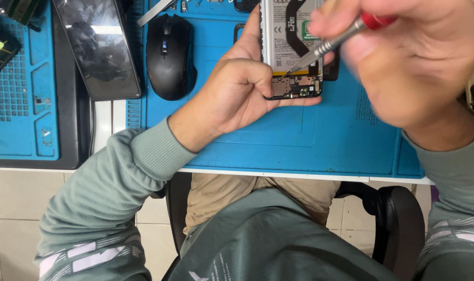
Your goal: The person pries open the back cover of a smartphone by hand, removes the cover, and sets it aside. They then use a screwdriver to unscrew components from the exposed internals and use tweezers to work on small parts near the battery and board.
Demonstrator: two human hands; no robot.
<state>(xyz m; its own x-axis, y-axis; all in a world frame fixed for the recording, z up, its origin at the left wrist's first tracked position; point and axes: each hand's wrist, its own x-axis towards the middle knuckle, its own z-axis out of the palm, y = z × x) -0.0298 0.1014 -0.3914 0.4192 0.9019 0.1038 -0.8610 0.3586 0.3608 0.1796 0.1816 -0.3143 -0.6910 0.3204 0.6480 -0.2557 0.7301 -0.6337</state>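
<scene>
Opened phone held on a blue repair mat while a fine screwdriver works at its lower board.

The blue work mat covers most of the desk; on it the left hand is clamped around the bottom edge of the opened phone, thumb and fingers pinching it steady, and the blurred right hand is closed on a red-capped screwdriver whose tip meets the small board near the phone's lower end. The job would likely go best with the tip seated square and the left grip firm. To the left lie a black mouse and a dark glass panel, well apart; the right hand itself hides much of the phone.
</scene>
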